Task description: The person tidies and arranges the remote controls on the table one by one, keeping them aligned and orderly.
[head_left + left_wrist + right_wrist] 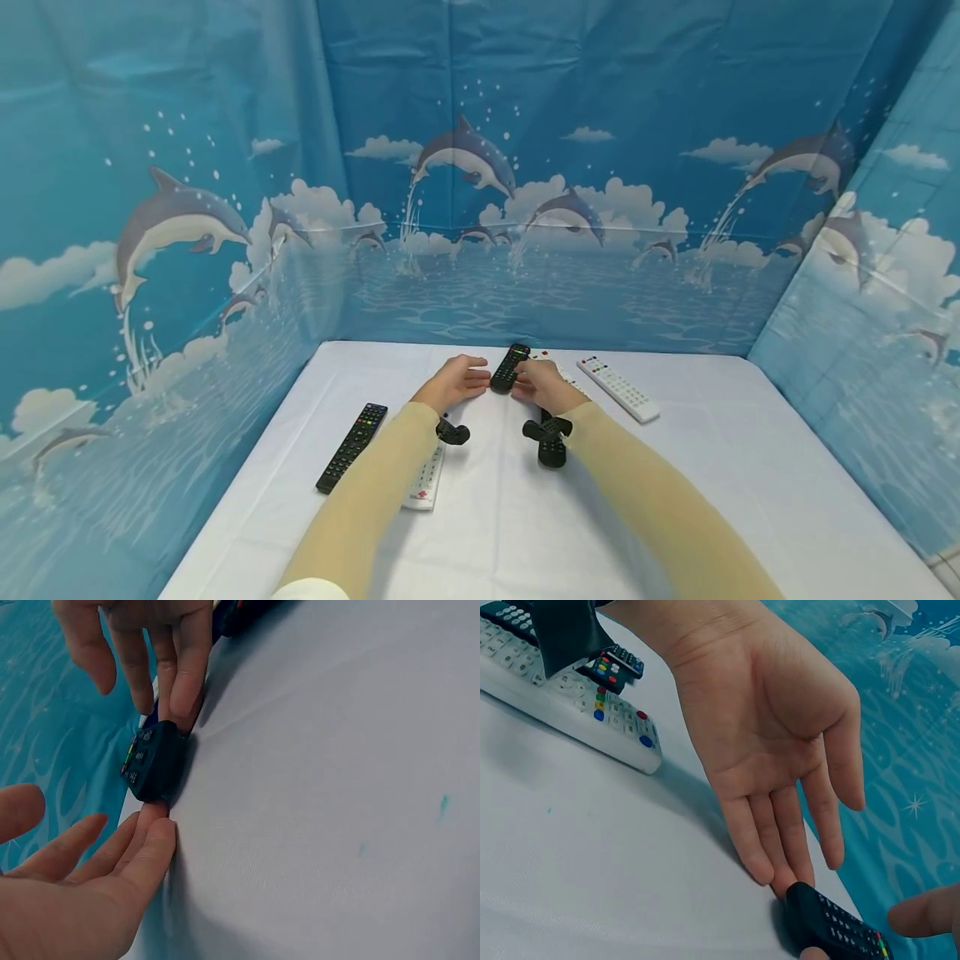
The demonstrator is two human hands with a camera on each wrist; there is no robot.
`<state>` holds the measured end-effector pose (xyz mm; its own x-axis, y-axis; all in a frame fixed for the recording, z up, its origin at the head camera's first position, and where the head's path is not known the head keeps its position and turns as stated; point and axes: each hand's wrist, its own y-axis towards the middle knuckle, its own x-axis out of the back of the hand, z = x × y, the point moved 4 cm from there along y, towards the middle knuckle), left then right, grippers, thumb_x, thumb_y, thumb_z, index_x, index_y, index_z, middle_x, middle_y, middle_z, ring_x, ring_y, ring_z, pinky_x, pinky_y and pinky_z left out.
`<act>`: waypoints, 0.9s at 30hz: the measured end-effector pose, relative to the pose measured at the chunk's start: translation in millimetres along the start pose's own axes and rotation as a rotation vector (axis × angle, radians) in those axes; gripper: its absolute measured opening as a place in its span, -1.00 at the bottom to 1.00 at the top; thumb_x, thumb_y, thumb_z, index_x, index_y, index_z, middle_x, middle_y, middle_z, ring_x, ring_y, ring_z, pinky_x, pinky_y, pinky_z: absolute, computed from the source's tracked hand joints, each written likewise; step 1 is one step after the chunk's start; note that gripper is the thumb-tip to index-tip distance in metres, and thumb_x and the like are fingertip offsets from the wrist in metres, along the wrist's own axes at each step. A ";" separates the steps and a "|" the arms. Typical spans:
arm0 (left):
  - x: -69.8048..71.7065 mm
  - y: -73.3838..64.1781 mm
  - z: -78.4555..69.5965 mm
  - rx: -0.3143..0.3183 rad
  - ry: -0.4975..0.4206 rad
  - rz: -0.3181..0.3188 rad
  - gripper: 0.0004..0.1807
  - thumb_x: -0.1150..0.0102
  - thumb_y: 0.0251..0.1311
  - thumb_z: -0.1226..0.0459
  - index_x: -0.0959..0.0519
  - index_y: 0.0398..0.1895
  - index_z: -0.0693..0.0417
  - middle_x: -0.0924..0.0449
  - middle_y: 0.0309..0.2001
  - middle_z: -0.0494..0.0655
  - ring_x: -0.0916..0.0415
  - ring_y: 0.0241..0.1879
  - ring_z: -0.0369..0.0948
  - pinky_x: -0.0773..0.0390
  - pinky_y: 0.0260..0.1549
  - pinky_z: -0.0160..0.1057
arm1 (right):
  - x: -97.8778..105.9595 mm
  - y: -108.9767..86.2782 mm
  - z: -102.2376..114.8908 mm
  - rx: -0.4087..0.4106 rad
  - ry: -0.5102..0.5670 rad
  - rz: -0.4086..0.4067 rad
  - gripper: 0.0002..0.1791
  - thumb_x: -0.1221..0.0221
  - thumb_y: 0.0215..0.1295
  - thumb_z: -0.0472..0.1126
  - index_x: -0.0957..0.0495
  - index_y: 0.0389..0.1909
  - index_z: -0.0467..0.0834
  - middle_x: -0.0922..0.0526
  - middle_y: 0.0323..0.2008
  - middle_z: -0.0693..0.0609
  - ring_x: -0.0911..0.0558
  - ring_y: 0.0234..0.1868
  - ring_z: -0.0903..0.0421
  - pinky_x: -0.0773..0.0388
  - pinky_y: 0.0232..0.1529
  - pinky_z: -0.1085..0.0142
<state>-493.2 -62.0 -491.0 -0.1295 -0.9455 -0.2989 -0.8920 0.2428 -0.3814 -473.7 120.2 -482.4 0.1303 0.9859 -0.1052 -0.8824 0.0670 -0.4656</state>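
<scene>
While a dolphin-printed curtain [540,292] hangs beyond the middle remote [513,360], a white table [487,525] spreads beneath it. Two pale yellow sleeves [360,500] slant in from the near side of that remote and converge on it, a reach that seems meant to bring both hands to one small thing. The left hand [453,384] stands at the remote's left and the right hand [545,386] at its right, palms inward, fingers extended and slightly spread, their tips touching its sides without wrapping round it. Such opposed contact probably steadies the remote between them; whether it is lifted at all, I cannot tell.

Right of it lies a white remote [618,389], angled and well apart. A black remote [352,447] lies to its near left, and another dark remote [552,452] nearer the person and slightly right. Their spacing likely leaves the fingers room. Smallest are the coloured buttons [128,754] on the middle remote itself.
</scene>
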 end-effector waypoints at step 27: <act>0.3 -1.4 11.1 0.016 0.169 -0.042 -0.62 -0.27 0.25 0.50 -0.60 0.15 0.32 -0.65 -0.03 0.19 -0.67 -0.11 -0.08 -0.65 -0.02 -0.16 | 0.0 3.3 -15.2 0.025 -0.102 0.092 -0.53 -0.14 0.33 -0.50 -0.45 0.27 -0.40 -0.54 0.17 -0.34 -0.70 -0.17 0.00 -0.69 -0.16 0.27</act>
<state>-487.2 -60.1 -500.2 -0.1640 -0.9776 -0.1318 -0.8915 0.2040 -0.4044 -469.7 118.1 -497.3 0.0030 0.9985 -0.0554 -0.8997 -0.0215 -0.4360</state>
